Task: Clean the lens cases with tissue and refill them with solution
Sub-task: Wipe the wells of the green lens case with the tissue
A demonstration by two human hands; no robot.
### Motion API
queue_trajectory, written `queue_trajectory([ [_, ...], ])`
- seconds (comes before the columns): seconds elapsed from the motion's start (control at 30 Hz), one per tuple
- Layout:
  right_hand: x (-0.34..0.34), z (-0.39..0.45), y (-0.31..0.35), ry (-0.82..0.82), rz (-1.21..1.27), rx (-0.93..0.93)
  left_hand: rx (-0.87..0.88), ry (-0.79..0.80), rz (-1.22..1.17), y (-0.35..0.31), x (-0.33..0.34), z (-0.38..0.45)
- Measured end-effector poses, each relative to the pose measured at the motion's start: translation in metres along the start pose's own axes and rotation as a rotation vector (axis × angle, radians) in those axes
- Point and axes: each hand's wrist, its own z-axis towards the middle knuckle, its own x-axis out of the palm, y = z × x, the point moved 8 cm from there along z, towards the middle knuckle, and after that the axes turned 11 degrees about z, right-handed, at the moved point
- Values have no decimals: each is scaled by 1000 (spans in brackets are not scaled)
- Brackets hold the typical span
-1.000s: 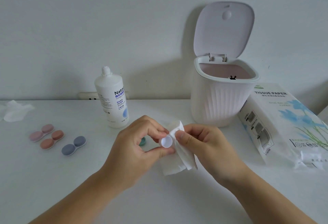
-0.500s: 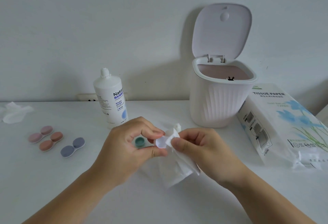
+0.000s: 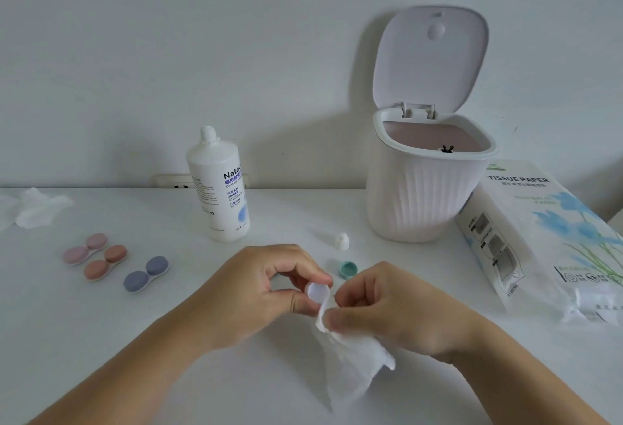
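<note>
White plastic, the lens case [image 3: 318, 291] sits pinched in our left hand [image 3: 259, 293] above the desk's [image 3: 168, 340] near edge, while our right hand [image 3: 387, 310] pinches the tissue [image 3: 350, 354] against it. We judge wiping underway; next comes the solution bottle [image 3: 218, 188] near the back edge.

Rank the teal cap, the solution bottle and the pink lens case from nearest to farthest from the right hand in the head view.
From the right hand:
1. Teal cap, just beyond its fingers.
2. Solution bottle, back left, upright.
3. Pink lens case, far left.
</note>
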Motion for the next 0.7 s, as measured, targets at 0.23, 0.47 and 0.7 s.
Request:
queue_trajectory([
  [0.23,-20,-1,2,-27,160,21,33,-90,-110,-8,-10,0],
  [0.47,-49,-7,2,-348,277,-92,-42,-210,-222,4,-19,2],
  [0.7,-98,-62,19,-872,-323,-222,-119,-260,-324,16,-27,3],
])
